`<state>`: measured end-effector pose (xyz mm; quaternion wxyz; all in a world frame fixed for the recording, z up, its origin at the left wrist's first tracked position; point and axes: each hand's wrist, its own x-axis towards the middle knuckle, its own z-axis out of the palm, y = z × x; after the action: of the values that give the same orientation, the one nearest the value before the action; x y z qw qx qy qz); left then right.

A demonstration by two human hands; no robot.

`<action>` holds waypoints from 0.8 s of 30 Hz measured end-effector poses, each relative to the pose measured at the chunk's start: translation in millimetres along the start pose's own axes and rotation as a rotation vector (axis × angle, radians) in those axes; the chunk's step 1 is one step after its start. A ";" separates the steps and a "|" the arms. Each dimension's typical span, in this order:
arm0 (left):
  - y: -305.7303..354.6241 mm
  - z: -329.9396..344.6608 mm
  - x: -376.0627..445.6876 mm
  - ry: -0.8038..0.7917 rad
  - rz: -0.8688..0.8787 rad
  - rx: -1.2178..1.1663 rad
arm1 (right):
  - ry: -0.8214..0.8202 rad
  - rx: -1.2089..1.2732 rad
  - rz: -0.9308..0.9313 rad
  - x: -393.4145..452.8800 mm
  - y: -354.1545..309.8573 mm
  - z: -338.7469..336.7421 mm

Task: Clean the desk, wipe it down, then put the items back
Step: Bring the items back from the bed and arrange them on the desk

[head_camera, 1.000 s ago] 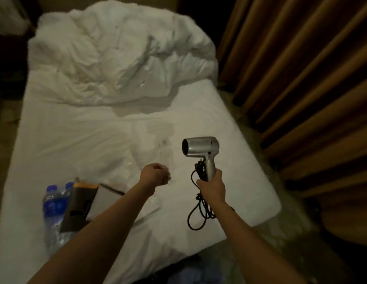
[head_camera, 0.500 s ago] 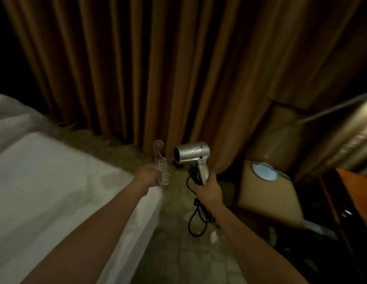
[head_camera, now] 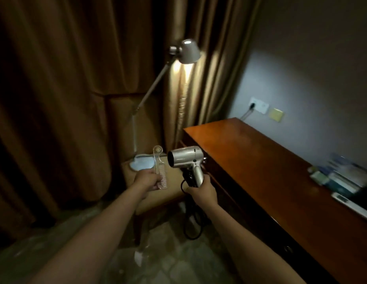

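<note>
My right hand [head_camera: 203, 190] grips the handle of a silver hair dryer [head_camera: 185, 158], whose black cord [head_camera: 190, 222] hangs down in a loop. My left hand [head_camera: 146, 179] pinches a clear plastic comb [head_camera: 160, 167] held upright. Both are in the air just left of the brown wooden desk [head_camera: 260, 165], which runs along the wall on the right. Most of the desk top is bare; several blurred items [head_camera: 342, 177] lie at its far right end.
A padded chair [head_camera: 158, 193] stands left of the desk with the base of a lit floor lamp [head_camera: 186, 51] on its seat. Brown curtains [head_camera: 65, 99] fill the left and back. A wall socket [head_camera: 259, 104] sits above the desk. Tiled floor lies below.
The view has swung right, from the white bed past the curtains to the desk. Both hands keep the comb and the hair dryer, now close to the desk's left end.
</note>
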<state>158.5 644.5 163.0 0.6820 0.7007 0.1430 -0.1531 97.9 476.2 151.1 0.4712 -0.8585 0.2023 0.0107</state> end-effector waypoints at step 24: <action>99.8 299.3 284.5 -0.519 -0.023 0.472 | 0.437 0.199 0.445 284.2 91.0 -156.2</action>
<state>453.0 340.1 130.6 0.5131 0.7752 -0.0665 -0.3624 299.4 210.2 105.3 0.4844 -0.7249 0.4812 -0.0912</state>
